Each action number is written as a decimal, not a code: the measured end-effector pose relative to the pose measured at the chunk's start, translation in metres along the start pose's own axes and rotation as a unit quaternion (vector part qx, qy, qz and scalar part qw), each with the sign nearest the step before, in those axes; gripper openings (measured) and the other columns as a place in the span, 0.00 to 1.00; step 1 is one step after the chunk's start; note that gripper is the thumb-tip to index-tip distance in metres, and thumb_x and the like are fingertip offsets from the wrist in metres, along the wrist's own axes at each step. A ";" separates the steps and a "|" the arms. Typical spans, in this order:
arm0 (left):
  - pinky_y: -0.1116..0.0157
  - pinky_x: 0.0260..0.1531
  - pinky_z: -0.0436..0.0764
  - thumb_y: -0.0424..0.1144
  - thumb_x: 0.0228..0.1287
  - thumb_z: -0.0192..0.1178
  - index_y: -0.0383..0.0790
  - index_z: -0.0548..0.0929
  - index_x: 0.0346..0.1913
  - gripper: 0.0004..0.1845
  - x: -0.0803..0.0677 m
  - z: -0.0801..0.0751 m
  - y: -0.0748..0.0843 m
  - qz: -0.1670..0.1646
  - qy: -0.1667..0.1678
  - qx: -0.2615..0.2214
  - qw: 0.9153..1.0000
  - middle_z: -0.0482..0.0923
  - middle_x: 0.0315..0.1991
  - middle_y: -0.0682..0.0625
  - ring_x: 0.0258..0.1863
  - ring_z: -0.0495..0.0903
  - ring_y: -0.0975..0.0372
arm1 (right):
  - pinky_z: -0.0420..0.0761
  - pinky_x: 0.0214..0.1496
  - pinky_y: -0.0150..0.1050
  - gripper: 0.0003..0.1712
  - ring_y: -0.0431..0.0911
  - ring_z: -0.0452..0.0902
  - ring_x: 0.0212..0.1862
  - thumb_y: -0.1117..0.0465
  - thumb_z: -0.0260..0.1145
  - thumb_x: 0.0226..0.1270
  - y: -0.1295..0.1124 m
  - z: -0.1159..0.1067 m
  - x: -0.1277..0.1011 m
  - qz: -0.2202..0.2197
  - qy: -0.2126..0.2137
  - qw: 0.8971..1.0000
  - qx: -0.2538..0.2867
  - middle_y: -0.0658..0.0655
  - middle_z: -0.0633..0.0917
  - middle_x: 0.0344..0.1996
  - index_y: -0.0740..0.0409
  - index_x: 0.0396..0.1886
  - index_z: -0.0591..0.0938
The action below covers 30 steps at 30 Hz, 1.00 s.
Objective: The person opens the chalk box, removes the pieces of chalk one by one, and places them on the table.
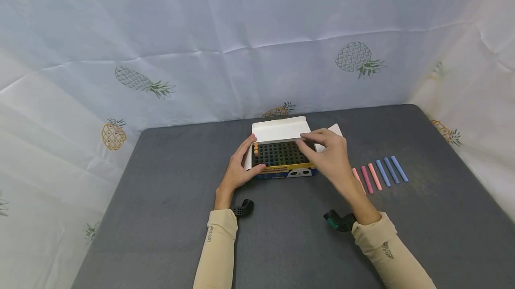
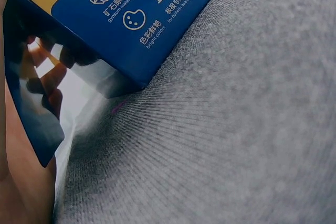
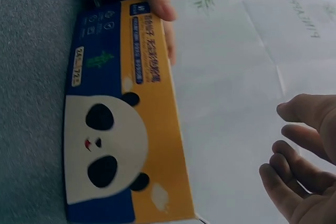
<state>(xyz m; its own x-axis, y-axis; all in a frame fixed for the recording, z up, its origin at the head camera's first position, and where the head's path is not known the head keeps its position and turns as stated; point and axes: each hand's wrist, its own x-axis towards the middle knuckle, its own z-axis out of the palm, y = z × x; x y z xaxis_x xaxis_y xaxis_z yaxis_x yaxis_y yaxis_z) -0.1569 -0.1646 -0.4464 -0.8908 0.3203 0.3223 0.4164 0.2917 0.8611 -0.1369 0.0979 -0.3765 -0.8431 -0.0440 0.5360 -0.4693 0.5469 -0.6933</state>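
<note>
Here my left hand point(image 1: 237, 170) grips the chalk box point(image 1: 281, 157) mid-bench at its nine o'clock end; my right hand point(image 1: 327, 155) hovers loosely curled over it, holding nothing. A careless dip could, I judge, snap the chalk inside.

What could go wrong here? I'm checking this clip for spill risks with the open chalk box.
The right hand hovers over the open chalk box; a careless dip could snap the chalk standing at its left end. The left hand holds only the box's left end, so the box might swivel if pushed. The right sleeve lies close to the loose chalk sticks and could roll them.
</note>
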 end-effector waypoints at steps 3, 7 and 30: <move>0.38 0.77 0.59 0.33 0.60 0.69 0.30 0.64 0.77 0.43 0.000 0.000 -0.001 0.002 0.000 0.001 1.000 0.55 0.81 0.34 0.81 0.54 0.42 | 0.80 0.38 0.47 0.12 0.55 0.83 0.37 0.65 0.78 0.59 0.000 0.009 0.000 -0.010 -0.012 1.000 0.007 0.63 0.89 0.36 0.65 0.43 0.91; 0.39 0.77 0.60 0.34 0.61 0.70 0.30 0.63 0.77 0.43 0.000 0.000 -0.001 0.005 -0.001 -0.002 1.000 0.54 0.81 0.33 0.81 0.55 0.42 | 0.79 0.35 0.39 0.11 0.52 0.84 0.35 0.65 0.77 0.61 -0.002 0.021 0.001 -0.019 -0.029 0.999 0.019 0.62 0.90 0.37 0.65 0.42 0.92; 0.38 0.76 0.60 0.38 0.63 0.72 0.27 0.62 0.77 0.43 -0.002 -0.001 -0.002 0.023 0.000 -0.011 1.000 0.54 0.80 0.31 0.80 0.55 0.40 | 0.89 0.42 0.46 0.12 0.52 0.87 0.38 0.62 0.74 0.65 -0.007 0.088 0.006 -0.026 -0.145 0.988 0.047 0.63 0.90 0.37 0.65 0.43 0.92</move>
<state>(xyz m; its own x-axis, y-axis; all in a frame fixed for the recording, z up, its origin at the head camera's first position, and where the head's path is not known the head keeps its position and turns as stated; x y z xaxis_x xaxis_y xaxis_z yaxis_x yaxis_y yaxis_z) -0.1562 -0.1662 -0.4484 -0.8709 0.3334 0.3611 0.4526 0.2576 0.8537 -0.1613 0.0203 -0.4109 -0.8509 -0.3151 0.4203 -0.5242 0.4584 -0.7177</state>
